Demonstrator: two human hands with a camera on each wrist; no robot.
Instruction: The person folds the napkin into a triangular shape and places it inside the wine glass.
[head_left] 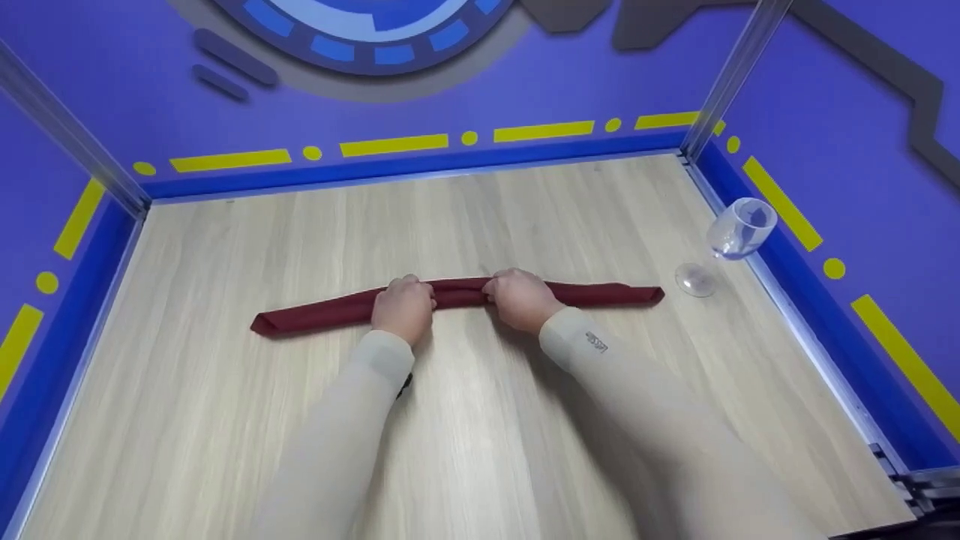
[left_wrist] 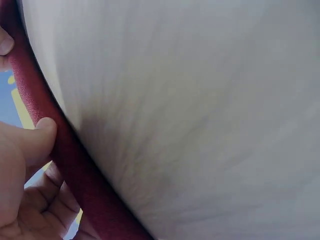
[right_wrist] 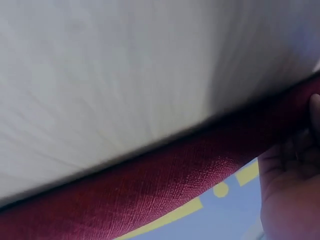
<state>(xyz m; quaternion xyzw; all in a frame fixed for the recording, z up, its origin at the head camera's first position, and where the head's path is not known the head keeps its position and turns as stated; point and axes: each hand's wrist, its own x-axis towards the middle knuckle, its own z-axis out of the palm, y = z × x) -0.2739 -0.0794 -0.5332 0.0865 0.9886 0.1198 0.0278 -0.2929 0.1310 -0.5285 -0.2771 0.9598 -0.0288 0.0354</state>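
Note:
A dark red cloth (head_left: 322,313), rolled into a long narrow strip, lies crosswise on the wooden table and bows slightly away from me at its middle. Just left of that middle my left hand (head_left: 405,307) grips the roll; in the left wrist view its thumb (left_wrist: 46,131) presses the near side while the fingers go behind. My right hand (head_left: 523,301) pinches the same roll a short way to the right, leaving a short stretch of cloth between the hands. Both ends of the strip lie free, the left one showing a folded corner.
A clear stemmed wine glass (head_left: 739,229) stands upright beyond the roll's right end, close to the table's right edge. Blue-purple panels (head_left: 420,120) with yellow dashes wall the table (head_left: 225,420) at the back and both sides.

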